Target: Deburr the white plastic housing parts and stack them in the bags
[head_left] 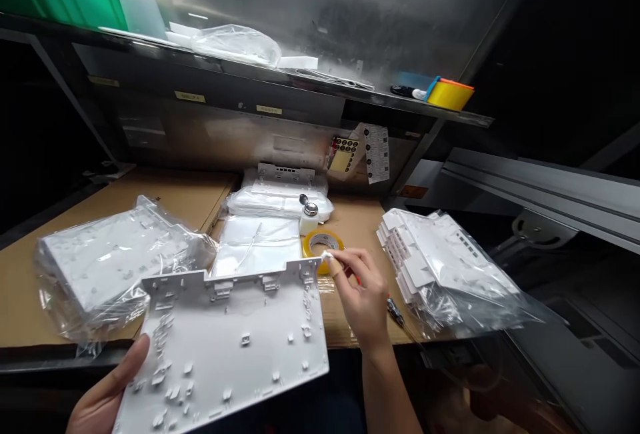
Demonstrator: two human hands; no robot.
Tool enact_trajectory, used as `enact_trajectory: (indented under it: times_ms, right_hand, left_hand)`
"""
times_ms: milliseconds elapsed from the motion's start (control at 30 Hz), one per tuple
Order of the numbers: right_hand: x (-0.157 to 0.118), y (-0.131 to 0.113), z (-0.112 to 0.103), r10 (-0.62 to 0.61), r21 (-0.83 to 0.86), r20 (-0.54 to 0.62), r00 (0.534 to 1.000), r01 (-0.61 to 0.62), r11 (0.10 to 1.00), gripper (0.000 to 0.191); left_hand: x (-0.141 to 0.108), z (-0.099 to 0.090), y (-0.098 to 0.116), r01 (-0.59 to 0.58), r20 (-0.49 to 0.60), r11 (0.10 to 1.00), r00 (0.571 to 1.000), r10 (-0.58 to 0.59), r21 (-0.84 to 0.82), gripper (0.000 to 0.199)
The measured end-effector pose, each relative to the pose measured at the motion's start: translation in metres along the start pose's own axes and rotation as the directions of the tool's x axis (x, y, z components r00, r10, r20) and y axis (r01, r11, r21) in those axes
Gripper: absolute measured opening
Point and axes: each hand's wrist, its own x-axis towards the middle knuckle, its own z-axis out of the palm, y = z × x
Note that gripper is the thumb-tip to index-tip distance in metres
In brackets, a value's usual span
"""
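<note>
My left hand grips the near left corner of a large white plastic panel, held tilted over the bench edge with its ribbed inner side up. My right hand pinches a small white piece at the panel's far right corner. Just behind those fingers lies a roll of yellow tape on the cardboard-covered bench.
Bagged stacks of white panels lie at the left and right. Flat plastic bags and a small capped bottle sit behind the panel. A screwdriver lies near my right wrist. A shelf overhangs the bench.
</note>
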Motion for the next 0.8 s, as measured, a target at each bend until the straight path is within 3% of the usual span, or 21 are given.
enact_trajectory:
  times_ms: [100,200,300,467,567,700,800]
  right_hand:
    - [-0.003,0.010,-0.005,-0.030,-0.037,0.015,0.999,0.030,0.999,0.017]
    - [-0.003,0.020,-0.009,0.009,-0.145,0.011,1.000,-0.007,0.989,0.014]
    - [0.001,0.014,-0.006,-0.015,-0.128,-0.040,0.999,0.010,0.992,0.012]
    - [0.005,-0.041,0.017,-0.207,0.031,0.001,0.978,0.207,0.978,0.020]
    - [0.006,-0.071,0.032,-0.289,0.109,0.009,0.957,0.286,0.952,0.024]
    - [0.009,-0.080,0.045,-0.359,0.165,0.063,0.931,0.345,0.924,0.027]
    - [0.011,-0.075,0.047,-0.322,0.134,0.064,0.944,0.312,0.941,0.025]
  left_hand:
    - [-0.009,0.023,-0.013,-0.081,-0.012,0.996,0.997,0.082,0.048,0.059]
    - [0.003,0.056,-0.034,-0.253,0.049,0.959,0.967,0.248,0.125,0.062]
    - [0.016,0.083,-0.054,-0.370,0.113,0.910,0.928,0.355,0.186,0.072]
    - [0.024,0.116,-0.081,-0.273,-0.052,0.909,0.951,0.303,0.315,0.093]
    - [0.028,0.132,-0.091,-0.244,-0.082,0.917,0.956,0.283,0.316,0.089]
    - [0.034,0.141,-0.096,-0.258,-0.035,0.940,0.961,0.273,0.224,0.072]
    - [0.037,0.145,-0.099,-0.292,-0.031,0.930,0.952,0.306,0.226,0.070]
